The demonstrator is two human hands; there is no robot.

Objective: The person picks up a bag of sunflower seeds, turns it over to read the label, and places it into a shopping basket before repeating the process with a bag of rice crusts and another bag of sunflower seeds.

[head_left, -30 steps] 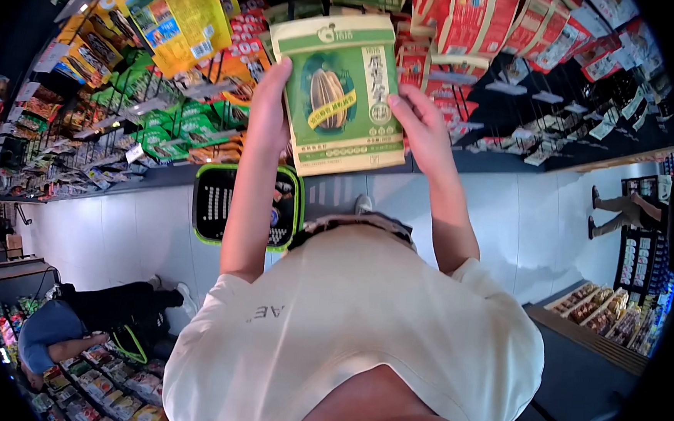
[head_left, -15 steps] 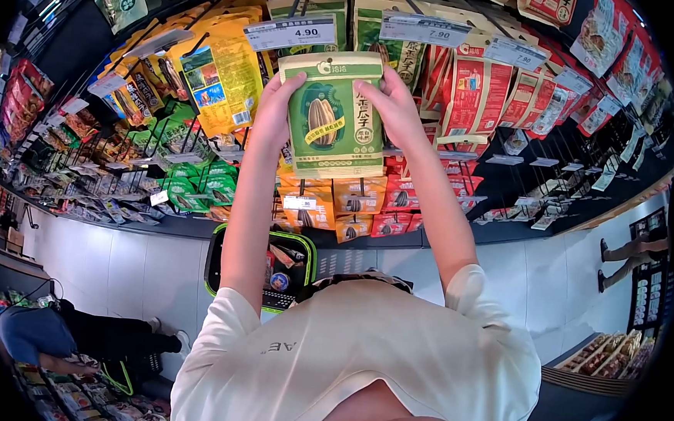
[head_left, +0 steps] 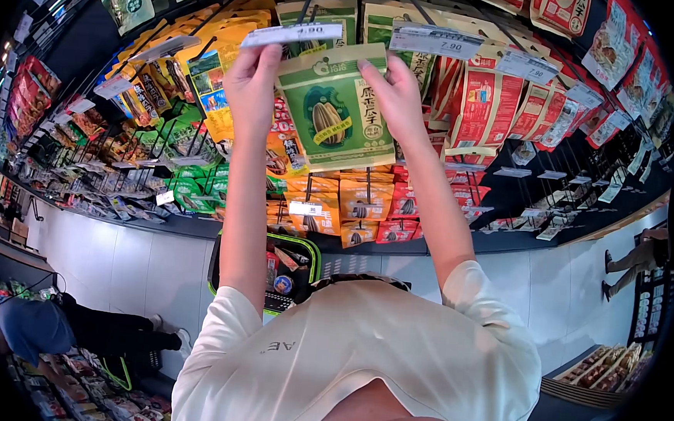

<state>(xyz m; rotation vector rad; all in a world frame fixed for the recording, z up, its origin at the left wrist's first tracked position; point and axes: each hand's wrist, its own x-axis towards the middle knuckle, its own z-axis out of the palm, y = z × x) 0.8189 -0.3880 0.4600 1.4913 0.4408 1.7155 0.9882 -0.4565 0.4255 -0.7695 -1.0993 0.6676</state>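
A green and cream seed bag (head_left: 327,113) faces me in the middle of the head view, slightly tilted. My right hand (head_left: 390,94) pinches its upper right corner, thumb on the front. Left of the bag, my left hand (head_left: 249,89) is raised with thumb and fingers closed at the lower left edge of the 4.90 price tag (head_left: 294,35). That tag hangs on a hook in front of more green bags (head_left: 318,12).
Racks of yellow bags (head_left: 213,95) and red bags (head_left: 486,108) flank my hands. Below is a black and green basket (head_left: 315,259) with items inside. One person (head_left: 36,327) is at lower left, and another person's legs (head_left: 631,263) show at right.
My left hand has let go of the bag and moved up and left to the price tag, which has tipped. The bag, now in my right hand only, has tilted and shifted slightly.
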